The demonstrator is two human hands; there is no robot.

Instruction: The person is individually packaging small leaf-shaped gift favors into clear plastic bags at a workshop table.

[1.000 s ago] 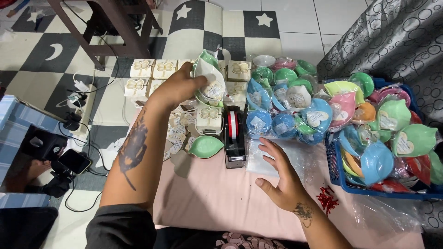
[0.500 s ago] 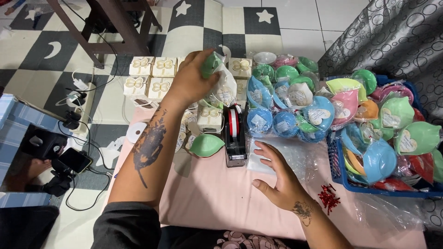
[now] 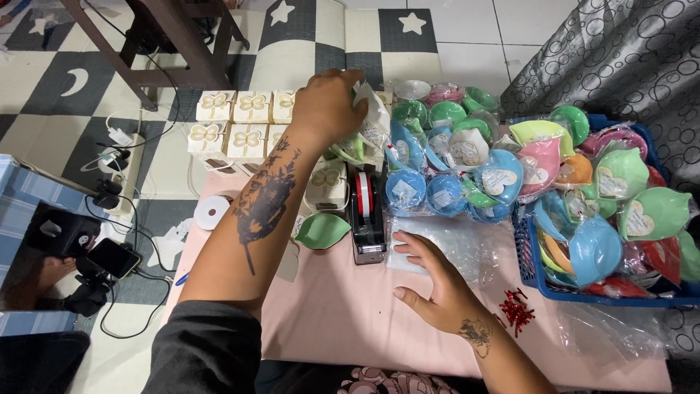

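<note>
My left hand (image 3: 326, 109) reaches far across the pink table (image 3: 328, 328) and grips a wrapped green and white bowl packet (image 3: 373, 124) at the edge of a heap of wrapped plastic bowls (image 3: 445, 160). Flat on the table lies my right hand (image 3: 434, 284), fingers spread, pressing on clear plastic bags (image 3: 452, 252). Between my arms stands a black tape dispenser (image 3: 367, 215) with a red roll. A bare green leaf-shaped bowl (image 3: 321, 230) lies next to it.
Small cream gift boxes (image 3: 237, 120) with bows stand in rows on the far left. A blue basket (image 3: 605, 241) full of coloured wrapped bowls sits at the right. Red twist ties (image 3: 516, 310) lie near my right wrist. Cables and a phone (image 3: 113, 257) cover the floor left.
My left hand has carried the wrapped bowl packet rightward and farther away, onto the edge of the heap. My right hand has stayed on the plastic bags.
</note>
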